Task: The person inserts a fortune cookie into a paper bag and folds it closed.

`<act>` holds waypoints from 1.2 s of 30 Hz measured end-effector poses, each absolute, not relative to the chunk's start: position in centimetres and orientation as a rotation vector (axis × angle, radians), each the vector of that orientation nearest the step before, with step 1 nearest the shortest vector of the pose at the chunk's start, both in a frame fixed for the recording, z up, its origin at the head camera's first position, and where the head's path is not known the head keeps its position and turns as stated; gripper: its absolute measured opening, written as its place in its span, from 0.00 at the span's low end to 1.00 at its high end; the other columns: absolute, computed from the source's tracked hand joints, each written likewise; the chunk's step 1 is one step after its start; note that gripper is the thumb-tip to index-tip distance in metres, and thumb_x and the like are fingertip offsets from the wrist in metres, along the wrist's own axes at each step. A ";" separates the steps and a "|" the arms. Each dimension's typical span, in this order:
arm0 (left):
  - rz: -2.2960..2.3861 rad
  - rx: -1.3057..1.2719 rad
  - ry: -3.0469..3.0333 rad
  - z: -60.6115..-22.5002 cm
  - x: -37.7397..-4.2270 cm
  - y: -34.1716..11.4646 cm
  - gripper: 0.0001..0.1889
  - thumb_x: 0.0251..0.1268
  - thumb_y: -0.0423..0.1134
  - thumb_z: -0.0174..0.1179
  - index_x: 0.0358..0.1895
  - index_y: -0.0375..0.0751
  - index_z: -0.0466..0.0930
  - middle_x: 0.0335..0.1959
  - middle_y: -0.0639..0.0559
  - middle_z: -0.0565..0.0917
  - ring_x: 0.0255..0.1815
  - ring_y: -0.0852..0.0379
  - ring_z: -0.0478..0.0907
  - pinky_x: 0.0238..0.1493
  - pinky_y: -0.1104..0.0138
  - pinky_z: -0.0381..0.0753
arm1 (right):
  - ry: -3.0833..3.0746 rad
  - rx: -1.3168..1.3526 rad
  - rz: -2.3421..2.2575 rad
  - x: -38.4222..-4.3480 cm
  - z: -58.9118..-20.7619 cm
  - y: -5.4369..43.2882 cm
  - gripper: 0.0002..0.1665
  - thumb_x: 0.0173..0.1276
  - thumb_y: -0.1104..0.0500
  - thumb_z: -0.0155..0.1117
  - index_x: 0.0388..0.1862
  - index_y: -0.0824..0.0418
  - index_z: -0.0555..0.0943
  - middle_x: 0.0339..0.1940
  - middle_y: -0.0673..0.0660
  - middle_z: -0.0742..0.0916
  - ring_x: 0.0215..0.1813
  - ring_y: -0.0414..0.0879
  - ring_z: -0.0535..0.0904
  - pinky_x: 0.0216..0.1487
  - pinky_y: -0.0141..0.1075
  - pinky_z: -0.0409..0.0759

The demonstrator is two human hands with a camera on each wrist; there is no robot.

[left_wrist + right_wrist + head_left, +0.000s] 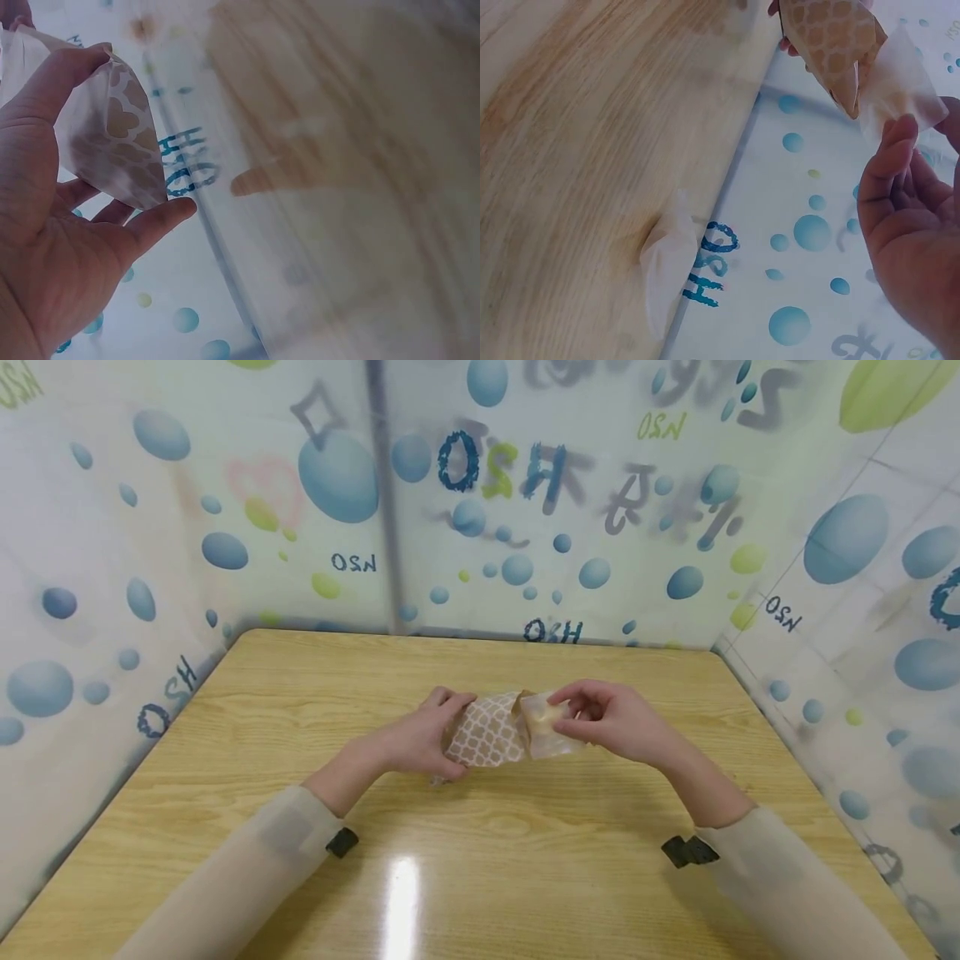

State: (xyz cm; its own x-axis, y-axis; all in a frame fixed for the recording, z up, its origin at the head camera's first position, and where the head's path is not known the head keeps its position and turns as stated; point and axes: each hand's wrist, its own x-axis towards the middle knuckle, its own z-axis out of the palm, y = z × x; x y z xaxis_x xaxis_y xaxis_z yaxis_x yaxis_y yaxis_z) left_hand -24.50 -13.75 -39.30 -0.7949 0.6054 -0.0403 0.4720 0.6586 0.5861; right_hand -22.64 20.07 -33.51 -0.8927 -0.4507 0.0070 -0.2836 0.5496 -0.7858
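Note:
A brown paper bag [486, 732] with a white lattice pattern lies on its side low over the table, its mouth facing right. My left hand [423, 735] grips its closed end, thumb on the near side and fingers on the far side; the left wrist view shows this hand [82, 240] curved around the bag [124, 120]. At the bag's mouth is a translucent pouch [542, 714] with something pale inside. My right hand [618, 722] pinches the pouch's right end between thumb and fingers. In the right wrist view the pouch [900, 82] sits against the open mouth; whether part remains inside is hidden.
The wooden table [495, 860] has a glossy top that mirrors light and the hands. Printed walls [480, 543] with blue and green drops enclose its back and both sides. A dark strap piece [342, 842] shows at the left cuff, another [688, 852] at the right.

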 end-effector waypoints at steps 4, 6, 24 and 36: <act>0.834 0.896 2.633 -39.3 -24.4 -13.5 0.60 0.58 0.44 0.81 0.89 0.39 0.51 0.76 0.36 0.63 0.71 0.42 0.69 0.76 0.46 0.77 | 2.661 -0.662 -1.181 -22.8 -33.3 19.6 0.19 0.77 0.53 0.75 0.63 0.54 0.87 0.42 0.55 0.87 0.35 0.49 0.78 0.33 0.36 0.79; 0.829 0.912 2.635 -39.3 -24.4 -13.4 0.60 0.57 0.43 0.82 0.89 0.38 0.51 0.75 0.36 0.63 0.71 0.42 0.69 0.76 0.46 0.78 | 2.691 -0.678 -1.143 -22.8 -33.2 19.5 0.19 0.77 0.52 0.75 0.63 0.54 0.87 0.42 0.55 0.87 0.35 0.49 0.78 0.33 0.35 0.78; 0.900 0.845 2.617 -39.1 -24.2 -13.1 0.63 0.56 0.47 0.83 0.90 0.39 0.50 0.76 0.36 0.62 0.71 0.42 0.71 0.77 0.44 0.77 | 2.780 -0.752 -1.175 -22.4 -34.8 17.7 0.23 0.77 0.52 0.75 0.68 0.52 0.86 0.45 0.53 0.91 0.32 0.46 0.78 0.32 0.35 0.78; 0.932 0.829 2.621 -39.4 -24.4 -13.7 0.62 0.57 0.48 0.82 0.90 0.42 0.50 0.77 0.37 0.61 0.71 0.41 0.71 0.75 0.43 0.78 | 2.749 -0.714 -1.240 -22.6 -35.7 19.5 0.28 0.78 0.52 0.74 0.75 0.49 0.84 0.55 0.58 0.88 0.37 0.49 0.78 0.36 0.36 0.79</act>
